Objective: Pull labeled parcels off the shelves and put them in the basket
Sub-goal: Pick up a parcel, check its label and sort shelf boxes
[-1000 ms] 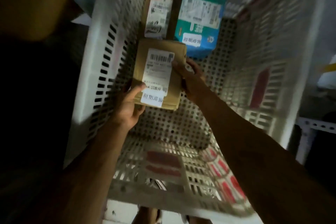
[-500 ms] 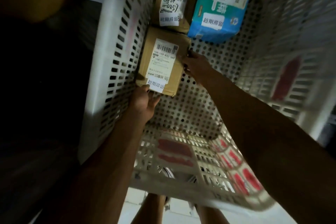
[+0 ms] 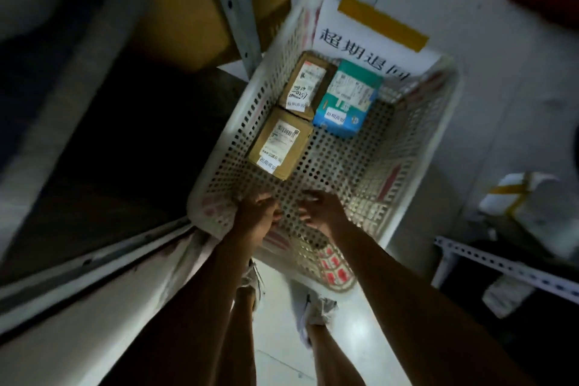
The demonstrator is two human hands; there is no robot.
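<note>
Parcels, 3 of them, lie at the basket's (image 3: 445,97) far end: near box (image 3: 279,142), far box (image 3: 305,84), blue pack (image 3: 347,97). Your left hand (image 3: 258,216) and right hand (image 3: 321,208) hover empty, fingers loose; snagging the near rim could tip it.

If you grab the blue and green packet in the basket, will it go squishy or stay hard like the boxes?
Probably squishy: the blue and green packet has rounded, puffy edges, unlike the square-cornered cardboard box beside it. It looks like a soft plastic wrap, so likely light and maybe a bit slippery. It lies flat, so it should not roll.
</note>
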